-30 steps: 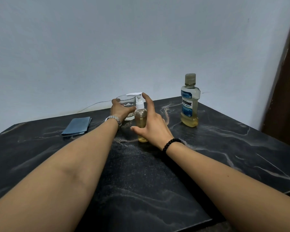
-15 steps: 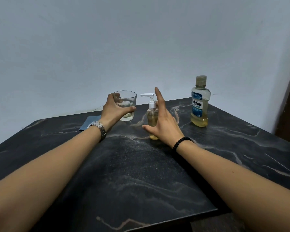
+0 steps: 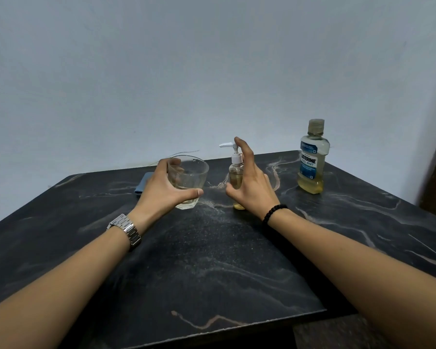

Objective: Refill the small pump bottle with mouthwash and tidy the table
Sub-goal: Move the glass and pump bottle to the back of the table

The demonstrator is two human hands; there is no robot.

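Left hand (image 3: 165, 188): wrapped around a clear glass (image 3: 188, 182), a little pale liquid in its bottom.
Right hand (image 3: 252, 187): fingers spread wide beside the pump bottle (image 3: 236, 178), forefinger up by the pump head; contact unclear.
Pump bottle: upright near the table's (image 3: 212, 260) far edge, its base partly hidden by the hand.
Mouthwash bottle (image 3: 312, 159): capped, toward the far right corner.
Blue cloth (image 3: 142, 185): mostly hidden behind the left hand.

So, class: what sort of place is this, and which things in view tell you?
Probably a home corner: a dark marble-look table against a bare wall, holding a mouthwash bottle and a glass.
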